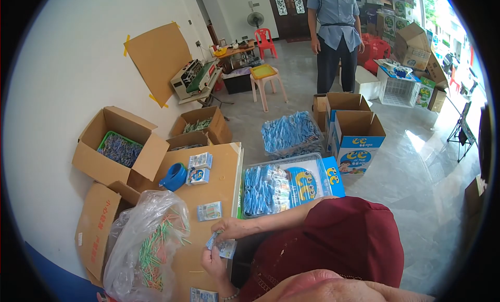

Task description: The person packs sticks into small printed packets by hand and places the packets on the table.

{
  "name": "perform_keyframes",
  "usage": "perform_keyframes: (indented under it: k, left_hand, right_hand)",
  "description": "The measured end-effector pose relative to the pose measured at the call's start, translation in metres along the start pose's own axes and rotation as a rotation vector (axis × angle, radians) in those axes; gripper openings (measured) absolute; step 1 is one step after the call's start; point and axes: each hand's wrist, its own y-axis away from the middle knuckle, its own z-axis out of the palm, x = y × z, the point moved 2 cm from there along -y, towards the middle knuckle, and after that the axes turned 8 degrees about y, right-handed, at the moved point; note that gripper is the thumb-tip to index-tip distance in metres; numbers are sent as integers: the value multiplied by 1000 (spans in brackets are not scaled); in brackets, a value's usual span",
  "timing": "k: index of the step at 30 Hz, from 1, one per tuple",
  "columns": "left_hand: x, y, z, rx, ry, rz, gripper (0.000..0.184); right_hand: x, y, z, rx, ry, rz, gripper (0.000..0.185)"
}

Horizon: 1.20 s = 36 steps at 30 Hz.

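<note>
My right hand (229, 229) pinches the upper edge of a small clear packet with blue striped edges (225, 248). Below it, my left hand (213, 263), with a beaded bracelet at the wrist, grips the packet's left side. Both hands are over the edge of the tan table (200, 234). Another packet (209, 211) lies flat just above them, and one more (203, 295) is near the bottom. To the left, a clear plastic bag (122, 250) holds green and pink sticks (151, 252).
Stacked packets (199, 169) lie by a blue tape roll (174, 177). Clear bins of blue packets (265, 190) (291, 135) are beyond the table's right edge. Open cartons (112, 145) (359, 140) stand around. A person (336, 36) stands on the floor behind.
</note>
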Motion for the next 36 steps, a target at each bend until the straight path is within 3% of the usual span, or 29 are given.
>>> perform_keyframes:
  k: [3, 4, 5, 6, 7, 9, 12, 14, 16, 18, 21, 27, 30, 34, 36]
  left_hand:
    - [9, 2, -1, 48, 49, -28, 8]
    - [18, 3, 1, 79, 109, -80, 8]
    - [22, 5, 2, 106, 167, -131, 7]
    - [25, 6, 3, 99, 161, -134, 7]
    - [27, 7, 3, 96, 131, -128, 7]
    - [31, 7, 2, 110, 80, -102, 6]
    - [31, 8, 2, 143, 78, -79, 7]
    - [29, 7, 2, 145, 77, -80, 8]
    - [27, 7, 1, 150, 78, -93, 7]
    - [24, 8, -2, 142, 75, -110, 7]
    - [17, 6, -9, 123, 84, -95, 8]
    - [13, 12, -10, 161, 94, -113, 10]
    - [13, 16, -14, 161, 124, -115, 10]
    - [10, 18, -27, 157, 70, -110, 10]
    - [11, 21, -29, 159, 95, -117, 11]
  right_hand:
    - [23, -43, -30, 301, 476, -323, 31]
    - [24, -63, -61, 588, 233, -306, 21]
    - [-26, -62, -109, 495, 309, 89, 23]
    - [7, -106, -153, 634, 335, -14, 25]
    - [12, -126, -192, 918, 344, 18, 28]
    - [21, -145, -228, 872, 259, 94, 28]
    - [35, -173, -229, 830, 1433, -608, 21]
    - [-28, -103, -165, 571, 354, -194, 22]
    - [-20, -86, -118, 378, -80, -56, 21]
    - [9, -78, -75, 252, -285, -162, 22]
    - [30, -67, -30, 216, -281, -109, 26]
    - [38, -62, 33, 189, -280, -339, 26]
    - [59, -70, 54, 220, -81, -429, 23]
    - [66, -68, 58, 205, 192, -375, 22]
    - [66, -65, 59, 218, 183, -382, 22]
